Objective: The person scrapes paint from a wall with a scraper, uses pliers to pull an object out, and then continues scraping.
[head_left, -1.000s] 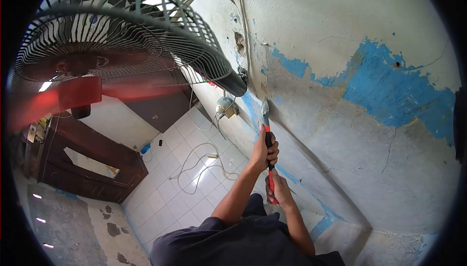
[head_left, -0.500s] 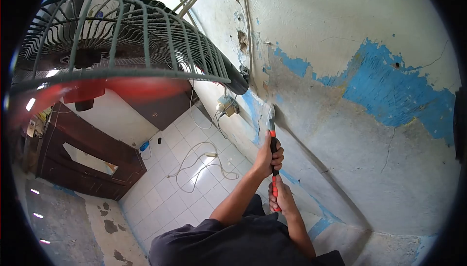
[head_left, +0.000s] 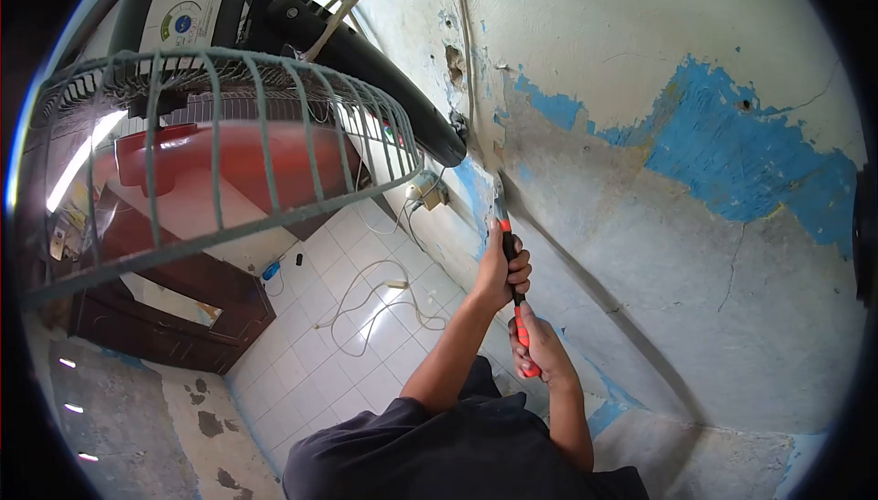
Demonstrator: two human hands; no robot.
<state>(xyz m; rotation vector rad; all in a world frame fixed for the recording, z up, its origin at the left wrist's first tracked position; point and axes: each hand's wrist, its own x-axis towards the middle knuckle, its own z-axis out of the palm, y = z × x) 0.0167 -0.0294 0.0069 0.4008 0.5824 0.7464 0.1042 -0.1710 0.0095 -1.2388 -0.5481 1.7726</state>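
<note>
A long-handled scraper [head_left: 510,248] with a black and red grip and a narrow grey metal head reaches up along the wall [head_left: 585,225]. My left hand [head_left: 497,273] is wrapped round the upper part of its handle, just below the metal. Lower down, my right hand [head_left: 546,350] grips the red end of the same handle. The head is at the wall near a strip of flaking blue and white paint; whether its edge touches is hard to tell. Bare grey plaster and a large blue patch [head_left: 713,152] show to the right.
A fan with a wire cage [head_left: 219,152] and red blades stands close at the upper left. Beside the scraper, a socket box [head_left: 428,191] with cables sits on the wall. A pale extension cord [head_left: 366,294] lies looped on the tiled floor. A dark brown cabinet [head_left: 174,317] is behind.
The scraper's head has shifted slightly up and left along the wall, with both hands still round the handle. The fan's head has turned and its cage appears lower in view.
</note>
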